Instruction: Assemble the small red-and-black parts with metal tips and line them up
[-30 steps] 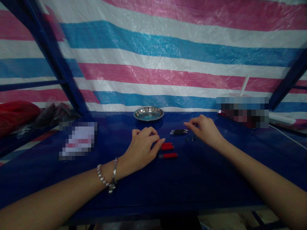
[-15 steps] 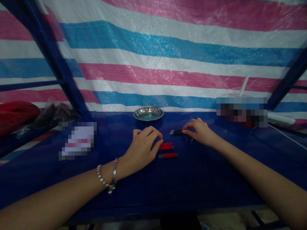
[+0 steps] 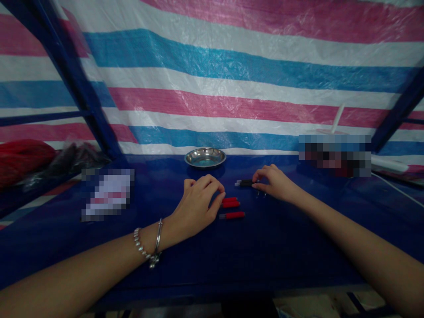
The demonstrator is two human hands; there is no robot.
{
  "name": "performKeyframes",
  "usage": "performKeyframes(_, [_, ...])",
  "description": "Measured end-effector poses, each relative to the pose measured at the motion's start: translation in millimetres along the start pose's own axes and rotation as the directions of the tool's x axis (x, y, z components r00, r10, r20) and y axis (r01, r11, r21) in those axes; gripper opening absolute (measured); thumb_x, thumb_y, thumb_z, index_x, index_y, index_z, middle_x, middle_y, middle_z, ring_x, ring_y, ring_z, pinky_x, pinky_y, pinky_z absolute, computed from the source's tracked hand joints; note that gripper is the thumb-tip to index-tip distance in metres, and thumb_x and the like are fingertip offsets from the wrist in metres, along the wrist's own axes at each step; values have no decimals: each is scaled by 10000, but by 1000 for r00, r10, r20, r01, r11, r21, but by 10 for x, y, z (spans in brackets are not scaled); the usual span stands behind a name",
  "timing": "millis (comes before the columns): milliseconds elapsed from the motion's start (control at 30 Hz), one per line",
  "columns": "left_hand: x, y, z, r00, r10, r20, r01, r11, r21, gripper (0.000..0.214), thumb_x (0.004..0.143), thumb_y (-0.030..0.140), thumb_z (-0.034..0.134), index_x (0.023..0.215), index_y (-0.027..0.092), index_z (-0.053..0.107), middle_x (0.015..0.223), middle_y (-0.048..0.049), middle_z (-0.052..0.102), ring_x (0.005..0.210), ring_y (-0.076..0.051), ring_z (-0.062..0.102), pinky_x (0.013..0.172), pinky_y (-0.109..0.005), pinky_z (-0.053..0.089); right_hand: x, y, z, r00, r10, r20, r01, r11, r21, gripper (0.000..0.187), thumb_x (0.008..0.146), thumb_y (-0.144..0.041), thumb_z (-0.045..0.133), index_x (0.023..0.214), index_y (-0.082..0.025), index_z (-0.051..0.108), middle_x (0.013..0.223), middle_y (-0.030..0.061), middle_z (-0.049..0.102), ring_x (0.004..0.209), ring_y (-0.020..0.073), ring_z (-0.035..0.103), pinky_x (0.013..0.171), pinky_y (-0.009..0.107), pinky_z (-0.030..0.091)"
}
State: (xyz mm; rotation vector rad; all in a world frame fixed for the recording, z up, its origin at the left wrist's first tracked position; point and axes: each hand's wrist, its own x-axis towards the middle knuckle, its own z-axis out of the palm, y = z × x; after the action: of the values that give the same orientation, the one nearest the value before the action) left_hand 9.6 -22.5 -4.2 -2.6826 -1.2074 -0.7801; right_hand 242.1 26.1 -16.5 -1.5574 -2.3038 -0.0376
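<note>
Three red pens (image 3: 234,215) appear too small to read.

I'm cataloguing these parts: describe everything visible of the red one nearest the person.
The nearest red part is slim: a red, plastic-looking sleeve on the right, a narrower greyish end on the left. It lies crosswise on the blue table, apart from the other red parts, with only the table touching it.

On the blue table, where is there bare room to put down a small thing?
The blue table is bare between its front edge and the nearest red piece, also between the pixelated white sheet, metal dish and left hand. The middle is crowded: red pieces beside the left hand, black pieces at the right hand.
</note>
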Motion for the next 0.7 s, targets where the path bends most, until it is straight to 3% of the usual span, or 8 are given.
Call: performKeyframes(700, [3, -9, 2, 1000, 8, 3, -8, 1000, 9, 99, 848, 189, 406, 857, 175, 504, 916, -7, 543, 875, -159, 496, 720, -328, 252, 15, -6, 23, 999, 27, 45, -26, 999, -25, 137, 707, -235, 588, 818, -161, 619, 789, 67, 586, 785, 198, 489, 701, 305, 363])
